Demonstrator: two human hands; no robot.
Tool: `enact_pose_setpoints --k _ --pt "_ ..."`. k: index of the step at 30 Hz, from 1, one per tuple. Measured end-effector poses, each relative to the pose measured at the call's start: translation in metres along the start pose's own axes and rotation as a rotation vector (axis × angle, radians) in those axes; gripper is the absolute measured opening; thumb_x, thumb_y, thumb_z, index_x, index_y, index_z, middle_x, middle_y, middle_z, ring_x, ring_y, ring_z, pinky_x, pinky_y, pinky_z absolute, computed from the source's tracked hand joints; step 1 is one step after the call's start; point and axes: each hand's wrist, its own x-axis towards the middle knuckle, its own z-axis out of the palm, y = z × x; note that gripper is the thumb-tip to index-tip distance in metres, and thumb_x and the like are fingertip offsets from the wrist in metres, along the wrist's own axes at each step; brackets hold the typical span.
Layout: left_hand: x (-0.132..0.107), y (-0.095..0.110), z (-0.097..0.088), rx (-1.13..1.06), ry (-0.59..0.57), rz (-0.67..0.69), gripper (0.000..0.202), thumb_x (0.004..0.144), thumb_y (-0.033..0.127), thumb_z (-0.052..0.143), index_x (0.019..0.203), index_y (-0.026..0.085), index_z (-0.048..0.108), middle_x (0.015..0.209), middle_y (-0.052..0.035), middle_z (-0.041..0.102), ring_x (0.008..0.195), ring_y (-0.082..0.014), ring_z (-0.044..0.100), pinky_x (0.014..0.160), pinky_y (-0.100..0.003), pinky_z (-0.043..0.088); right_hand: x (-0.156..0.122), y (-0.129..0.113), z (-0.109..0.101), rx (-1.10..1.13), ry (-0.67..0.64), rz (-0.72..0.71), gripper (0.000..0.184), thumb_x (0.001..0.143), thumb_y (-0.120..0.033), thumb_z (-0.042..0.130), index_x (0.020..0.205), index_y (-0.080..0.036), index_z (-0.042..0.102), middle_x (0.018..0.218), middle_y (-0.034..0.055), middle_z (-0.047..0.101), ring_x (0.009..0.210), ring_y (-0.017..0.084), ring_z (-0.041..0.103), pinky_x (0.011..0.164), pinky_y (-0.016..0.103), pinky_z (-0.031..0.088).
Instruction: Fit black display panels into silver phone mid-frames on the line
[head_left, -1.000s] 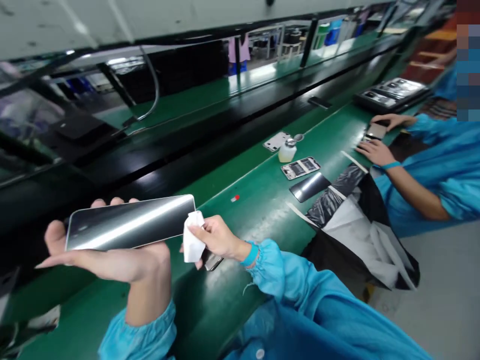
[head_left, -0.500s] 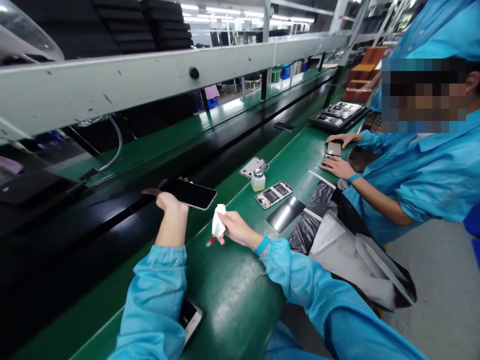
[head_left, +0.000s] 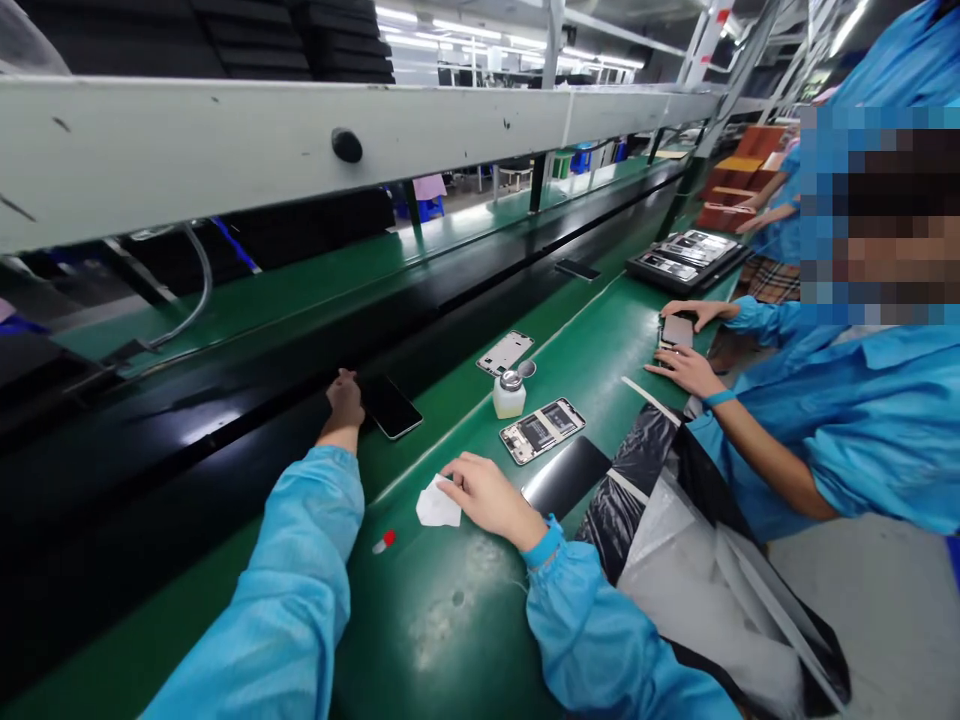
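Observation:
A dark-screened smartphone [head_left: 391, 408] lies face up where the green bench meets the black belt. My left hand [head_left: 345, 402] is at its left edge; the fingers are bunched and partly hidden, so their grip is unclear. Low over the green bench top, my right hand [head_left: 491, 492] pinches a white wipe [head_left: 438, 504] between thumb and fingers. A small clear piece with a red end [head_left: 385, 541] rests to the left of the wipe. Beyond my right hand are an opened phone [head_left: 543, 431], a white bottle with a metal cap [head_left: 510, 396] and a dark glossy sheet [head_left: 568, 474].
A pale phone frame [head_left: 505, 353] lies behind the bottle. At right, a co-worker's hands [head_left: 686, 372] handle a phone part near a black tray of phones [head_left: 686, 258]. A black plastic bag [head_left: 637, 455] hangs over the bench edge. A pale rail [head_left: 450, 130] crosses above the belt.
The smartphone has gone from my raised left hand down to the bench edge. My right hand has lowered with the wipe, and the red-ended piece now lies apart from it.

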Motion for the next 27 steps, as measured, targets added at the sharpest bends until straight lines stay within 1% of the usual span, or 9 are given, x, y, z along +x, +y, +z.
enact_pose_setpoints --k 3,6,8,11,13,15,21,24,27 --pt "0.014 0.005 0.005 0.349 0.034 -0.036 0.046 0.108 0.043 0.077 0.146 0.018 0.068 0.151 -0.0151 0.067 0.134 -0.0338 0.069 0.113 -0.058 0.062 0.0 0.001 0.012 0.077 0.075 -0.029 0.015 0.104 -0.031 0.076 0.091 -0.023 0.076 0.069 -0.0003 0.064 0.069 0.021 0.062 0.067 0.034 0.046" --pt "0.014 0.01 0.028 0.629 -0.059 0.021 0.051 0.107 0.042 0.077 0.151 0.019 0.066 0.162 -0.0166 0.06 0.151 -0.0392 0.058 0.126 -0.069 0.05 -0.003 -0.002 0.015 0.076 0.104 -0.006 0.022 0.107 -0.037 0.07 0.087 -0.028 0.075 0.061 -0.0001 0.061 0.058 0.022 0.06 0.058 0.036 0.041" --pt "0.003 0.012 0.056 0.764 -0.175 0.112 0.061 0.106 0.044 0.077 0.16 0.019 0.06 0.172 -0.0201 0.051 0.163 -0.0445 0.045 0.134 -0.076 0.034 -0.005 -0.005 0.015 0.053 0.119 0.031 0.02 0.107 -0.038 0.069 0.089 -0.032 0.076 0.061 0.0016 0.065 0.059 0.023 0.064 0.058 0.038 0.044" --pt "-0.023 0.011 0.108 0.864 -0.449 0.311 0.086 0.106 0.053 0.074 0.176 0.015 0.04 0.182 -0.0273 0.037 0.171 -0.0478 0.03 0.139 -0.076 0.015 -0.006 -0.008 0.016 -0.012 0.116 0.109 0.013 0.107 -0.04 0.071 0.1 -0.035 0.081 0.066 0.0048 0.071 0.066 0.026 0.073 0.062 0.042 0.052" --pt "-0.039 0.008 0.139 0.894 -0.611 0.409 0.102 0.103 0.061 0.074 0.181 0.015 0.028 0.185 -0.0296 0.03 0.173 -0.0494 0.026 0.139 -0.076 0.013 -0.005 -0.009 0.017 -0.041 0.109 0.146 0.013 0.107 -0.042 0.071 0.105 -0.035 0.082 0.068 0.0059 0.074 0.069 0.029 0.077 0.065 0.045 0.054" --pt "-0.049 0.006 0.163 0.921 -0.701 0.455 0.11 0.101 0.067 0.072 0.184 0.016 0.021 0.186 -0.0306 0.026 0.174 -0.0517 0.023 0.137 -0.08 0.014 -0.003 -0.009 0.016 -0.034 0.094 0.17 0.015 0.107 -0.044 0.07 0.105 -0.034 0.082 0.068 0.0061 0.073 0.071 0.031 0.078 0.066 0.047 0.055" --pt "-0.044 0.005 0.2 0.936 -0.73 0.521 0.107 0.104 0.071 0.062 0.184 0.015 0.018 0.186 -0.0305 0.028 0.174 -0.0541 0.019 0.132 -0.089 0.007 0.001 -0.011 0.015 -0.003 0.028 0.187 0.017 0.104 -0.047 0.068 0.094 -0.034 0.073 0.07 0.0048 0.07 0.076 0.033 0.076 0.067 0.047 0.048" --pt "-0.042 0.009 0.215 0.898 -0.709 0.566 0.093 0.106 0.061 0.062 0.18 0.015 0.031 0.178 -0.0289 0.045 0.17 -0.0512 0.031 0.134 -0.087 0.01 0.004 -0.004 0.021 -0.025 0.023 0.205 0.022 0.098 -0.043 0.07 0.081 -0.031 0.064 0.07 0.0036 0.07 0.074 0.032 0.074 0.066 0.043 0.044" --pt "-0.044 0.015 0.226 0.836 -0.667 0.601 0.081 0.103 0.05 0.066 0.17 0.01 0.045 0.163 -0.0307 0.059 0.16 -0.0495 0.046 0.136 -0.08 0.021 0.011 0.01 0.028 -0.052 0.02 0.254 0.024 0.088 -0.04 0.076 0.075 -0.029 0.059 0.069 0.001 0.069 0.07 0.029 0.07 0.063 0.038 0.039"
